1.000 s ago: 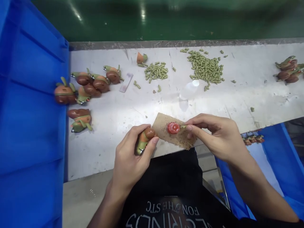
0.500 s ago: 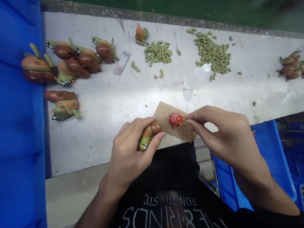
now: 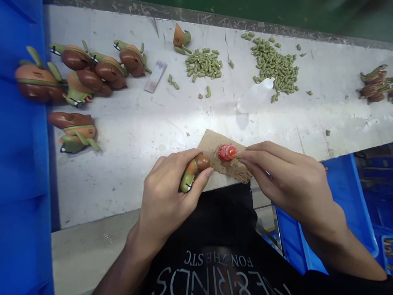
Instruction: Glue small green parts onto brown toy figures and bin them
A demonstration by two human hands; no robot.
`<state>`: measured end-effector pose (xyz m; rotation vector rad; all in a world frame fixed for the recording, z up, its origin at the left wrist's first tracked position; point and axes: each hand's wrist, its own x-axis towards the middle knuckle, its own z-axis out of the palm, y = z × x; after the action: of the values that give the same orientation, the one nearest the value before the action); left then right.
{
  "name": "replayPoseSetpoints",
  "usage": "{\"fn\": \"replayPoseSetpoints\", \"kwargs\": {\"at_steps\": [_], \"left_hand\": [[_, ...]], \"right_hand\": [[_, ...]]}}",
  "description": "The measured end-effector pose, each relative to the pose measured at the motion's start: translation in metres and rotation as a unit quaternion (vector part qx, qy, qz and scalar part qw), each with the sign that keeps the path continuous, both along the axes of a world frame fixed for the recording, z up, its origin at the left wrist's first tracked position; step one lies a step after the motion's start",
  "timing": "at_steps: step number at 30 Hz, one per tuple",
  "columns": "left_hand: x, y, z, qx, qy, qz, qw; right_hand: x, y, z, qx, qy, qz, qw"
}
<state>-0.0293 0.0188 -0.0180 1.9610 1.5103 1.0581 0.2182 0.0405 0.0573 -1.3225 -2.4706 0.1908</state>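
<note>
My left hand (image 3: 167, 192) is closed around a small toy figure (image 3: 202, 162) with a brown top, an orange band and a green head with white teeth. My right hand (image 3: 291, 180) pinches a tiny green piece (image 3: 236, 156), mostly covered by the fingertips. That piece meets the edge of a small red cap (image 3: 225, 153) with a wet, shiny look. Under the cap lies a worn cardboard scrap (image 3: 210, 141), just right of the toy figure.
Loose green pieces lie in two piles (image 3: 204, 64) (image 3: 276, 65) beyond my hands. A translucent bottle (image 3: 254, 96) lies near the right pile. Several toy figures (image 3: 75, 57) stand at left by a blue bin wall (image 3: 24, 164). A flat strip (image 3: 155, 76) lies beside them.
My right hand has turned slightly, its fingers now more stretched and covering more of the green piece at the red cap. My left hand keeps its hold on the toy figure.
</note>
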Motion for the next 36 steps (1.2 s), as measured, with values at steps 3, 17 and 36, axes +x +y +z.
{"fn": "replayPoseSetpoints", "kwargs": {"at_steps": [3,17,36], "left_hand": [[0.0,0.0,-0.001,0.003,0.007,0.002,1.0],[0.001,0.002,0.003,-0.011,0.008,-0.014,1.0],[0.013,0.0,0.022,-0.257,-0.397,-0.062,0.879]], "right_hand": [[0.0,-0.001,-0.002,0.0,0.006,0.0,1.0],[0.004,0.004,-0.008,0.036,0.011,-0.002,0.999],[-0.02,-0.008,0.001,-0.355,0.533,-0.186,0.745]]}}
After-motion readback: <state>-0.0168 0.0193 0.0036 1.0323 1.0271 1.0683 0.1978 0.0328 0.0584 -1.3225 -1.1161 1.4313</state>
